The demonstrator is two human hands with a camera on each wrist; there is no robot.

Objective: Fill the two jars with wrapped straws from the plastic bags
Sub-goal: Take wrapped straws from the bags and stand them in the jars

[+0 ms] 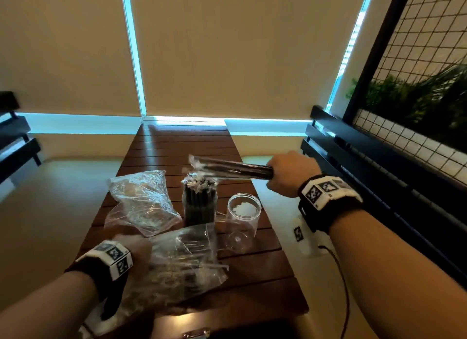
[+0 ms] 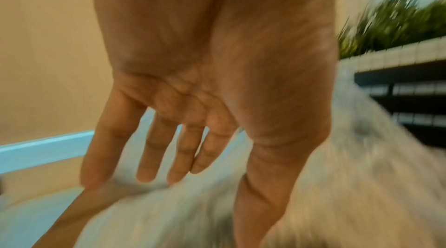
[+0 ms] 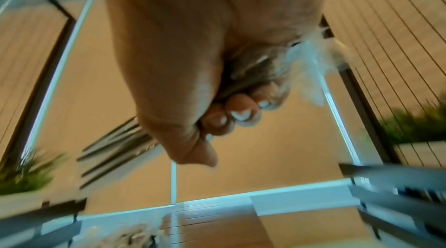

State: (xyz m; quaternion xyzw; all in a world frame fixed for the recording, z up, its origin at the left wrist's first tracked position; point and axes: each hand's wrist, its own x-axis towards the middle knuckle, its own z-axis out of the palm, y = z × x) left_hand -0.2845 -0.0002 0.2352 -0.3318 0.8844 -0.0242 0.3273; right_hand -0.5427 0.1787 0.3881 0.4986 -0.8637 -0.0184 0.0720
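Right-hand fingers [image 3: 237, 108] curled round a straw bundle [image 1: 228, 168] above the full jar [image 1: 200, 203]; left fingers [image 2: 147, 149] spread.

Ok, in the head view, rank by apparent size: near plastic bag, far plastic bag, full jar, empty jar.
1. near plastic bag, though it lies closest to the camera
2. far plastic bag
3. full jar and empty jar: look alike, not ranked

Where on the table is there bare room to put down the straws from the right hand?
The far end of the wooden table, beyond the full jar and the emptied bag, is bare. The near right corner, below the empty jar, is also free. The middle is crowded: both jars, both bags.
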